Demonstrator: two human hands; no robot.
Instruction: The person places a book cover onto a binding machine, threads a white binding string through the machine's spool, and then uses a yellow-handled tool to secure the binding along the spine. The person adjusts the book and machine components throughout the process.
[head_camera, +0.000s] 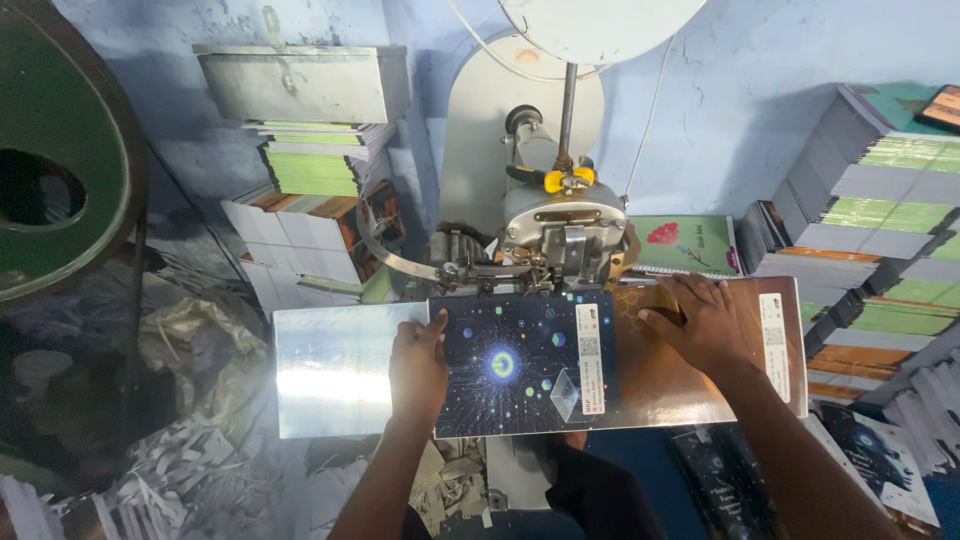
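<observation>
Left hand (418, 365) flat; right hand (693, 320) flat, fingers spread.

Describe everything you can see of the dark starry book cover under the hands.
The cover lies flat and opened out on the shiny metal table, its upper edge under the machine head. It looks like glossy card: dark blue, with a glowing ring, coloured dots, a pale cube and a white label strip. The left hand presses its left edge; the right hand rests on the brown cover joined to its right.
</observation>
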